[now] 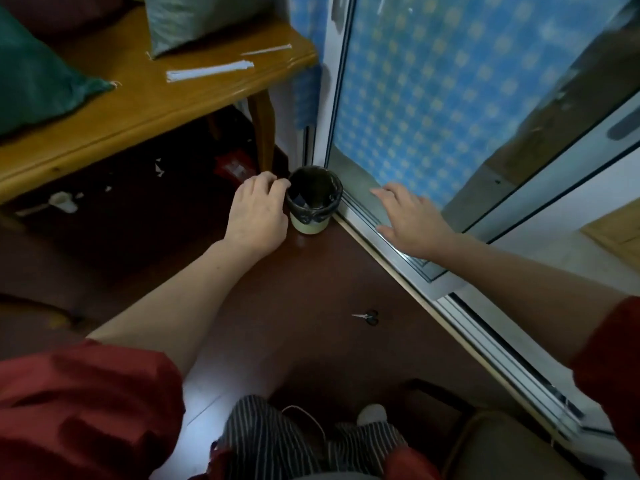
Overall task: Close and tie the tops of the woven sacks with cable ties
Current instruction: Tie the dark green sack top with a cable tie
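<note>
Both hands are off the sacks: left hand curls at the bin rim, hold unclear; right hand spread, empty. Between sacks, I reckon; next needs cable ties, upper left.

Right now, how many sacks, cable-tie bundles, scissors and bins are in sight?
Woven sacks: 2, green and grey
White cable-tie bundles: 2
Scissors: 1
Lined waste bin: 1
Total: 6
Dark red shape behind the sacks is unclear and not counted.

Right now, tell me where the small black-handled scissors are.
In the head view, the small black-handled scissors lie on the dark floor, right of centre, this side of the black-lined waste bin and left of the sliding-door track.
</note>
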